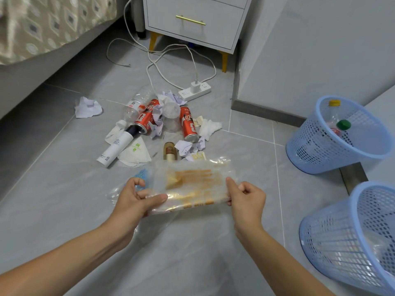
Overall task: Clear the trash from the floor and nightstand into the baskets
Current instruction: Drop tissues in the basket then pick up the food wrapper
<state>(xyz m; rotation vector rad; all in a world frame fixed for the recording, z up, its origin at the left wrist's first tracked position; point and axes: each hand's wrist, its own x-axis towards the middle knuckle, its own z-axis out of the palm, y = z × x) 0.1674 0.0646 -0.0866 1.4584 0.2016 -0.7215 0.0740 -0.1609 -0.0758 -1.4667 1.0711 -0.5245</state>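
Head view: holding a clear plastic wrapper [192,186] with orange print, stretched out above the floor [64,199] near its close edge. Left hand [136,199] pinching the wrapper's left end, thumb on top, fingers curled tight on the film. Right hand [245,199] clamped on the right end the same way. Blurring at the wrapper, so print unreadable; possibly a second sheet of film trailing below the left hand.

Lying farther out, mid-floor: trash pile [162,129] with two red cans [189,123], clear bottle [133,108], clear cup [171,117], white tube [116,147], crumpled papers [88,107] and tissues. Sitting just beyond the pile, toward the nightstand [192,20]: power strip [195,90], cords looping.

Standing along the floor's right edge: far basket [333,137], holding bottles; near basket [350,236], blue mesh.
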